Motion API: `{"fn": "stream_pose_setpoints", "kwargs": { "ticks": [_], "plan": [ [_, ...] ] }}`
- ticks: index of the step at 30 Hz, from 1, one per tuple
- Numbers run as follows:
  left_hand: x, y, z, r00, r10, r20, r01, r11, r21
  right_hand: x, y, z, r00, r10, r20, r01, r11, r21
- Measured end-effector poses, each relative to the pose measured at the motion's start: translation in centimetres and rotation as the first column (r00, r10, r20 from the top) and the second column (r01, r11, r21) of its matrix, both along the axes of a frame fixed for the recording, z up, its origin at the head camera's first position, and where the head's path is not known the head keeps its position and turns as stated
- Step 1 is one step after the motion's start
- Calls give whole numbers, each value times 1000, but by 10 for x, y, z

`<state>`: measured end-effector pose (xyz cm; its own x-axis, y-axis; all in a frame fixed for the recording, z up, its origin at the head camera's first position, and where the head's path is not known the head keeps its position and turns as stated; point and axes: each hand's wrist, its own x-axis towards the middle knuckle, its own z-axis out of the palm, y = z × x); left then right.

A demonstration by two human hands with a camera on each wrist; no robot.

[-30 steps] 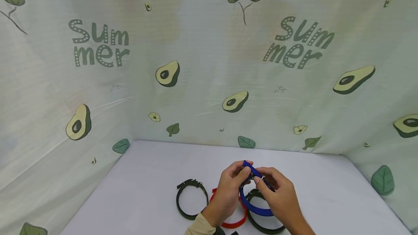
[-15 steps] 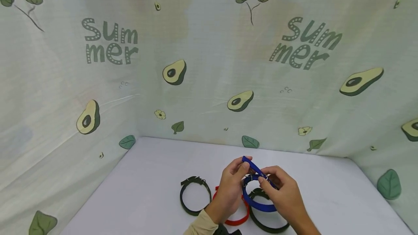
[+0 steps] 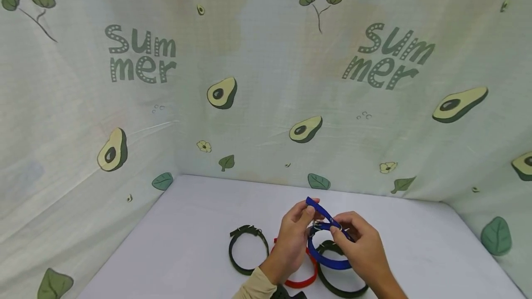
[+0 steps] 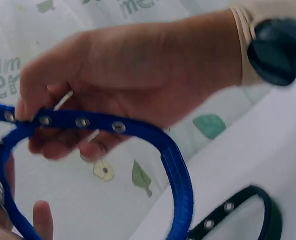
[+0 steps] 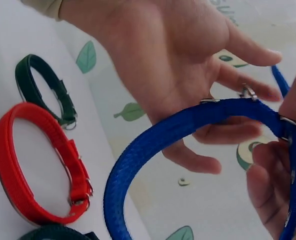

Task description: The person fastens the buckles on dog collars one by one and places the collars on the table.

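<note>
A blue pet collar [image 3: 334,264] hangs as a loop between both hands, above the table. My left hand [image 3: 291,234] holds the free end of its strap between thumb and fingers; the tip sticks out above. Near the buckle, my right hand [image 3: 360,243] pinches the collar. The left wrist view shows the right hand [image 4: 148,70] at the strap, with metal-rimmed holes along the collar [image 4: 180,200]. In the right wrist view the left hand [image 5: 158,55] has its palm showing, beside the collar's metal ring [image 5: 248,92]; right-hand fingers [image 5: 268,185] grip at the right edge.
On the white table [image 3: 199,225] lie a dark green collar [image 3: 231,255] at the left, a red collar [image 3: 301,284] partly hidden by my left hand, and another dark green collar [image 3: 345,293] below the blue one. A printed cloth wall [image 3: 257,59] stands behind.
The strap end now stretches out longer between the hands, and the gap inside the blue loop shows wider. The hands have parted slightly. The head view has shifted a little.
</note>
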<state>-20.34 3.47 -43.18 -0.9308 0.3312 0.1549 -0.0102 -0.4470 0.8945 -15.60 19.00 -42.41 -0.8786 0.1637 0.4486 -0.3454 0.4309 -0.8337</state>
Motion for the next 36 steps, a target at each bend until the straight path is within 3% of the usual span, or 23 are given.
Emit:
{"fn": "stream_pose_setpoints", "kwargs": {
  "ticks": [6, 11, 14, 18, 24, 32, 36],
  "plan": [
    [1, 2, -5, 993, -34, -112, 18, 990, -140, 0, 2, 0, 1000, -1, 8, 2, 975, -222],
    [3, 6, -6, 984, 24, -177, -57, 982, -181, 0, -1, -1, 999, 26, -26, -34, 921, -387],
    [5, 6, -6, 980, 41, -195, -85, 971, -222, 1, -3, -3, 996, 11, -84, -45, 906, -420],
    [6, 6, -6, 980, 32, -195, -82, 964, -254, 2, -2, -2, 990, -45, -136, -9, 928, -372],
    [6, 3, -4, 971, 14, -241, -77, 965, -251, 2, 5, 2, 978, -84, -191, 54, 987, -154],
    [4, -1, -4, 970, -50, -239, -8, 971, -237, 4, 9, 6, 977, -113, -183, 113, 994, -14],
    [5, -1, -5, 958, -47, -283, -20, 973, -228, 4, 11, 4, 972, -96, -215, 98, 995, 1]
  ]
}}
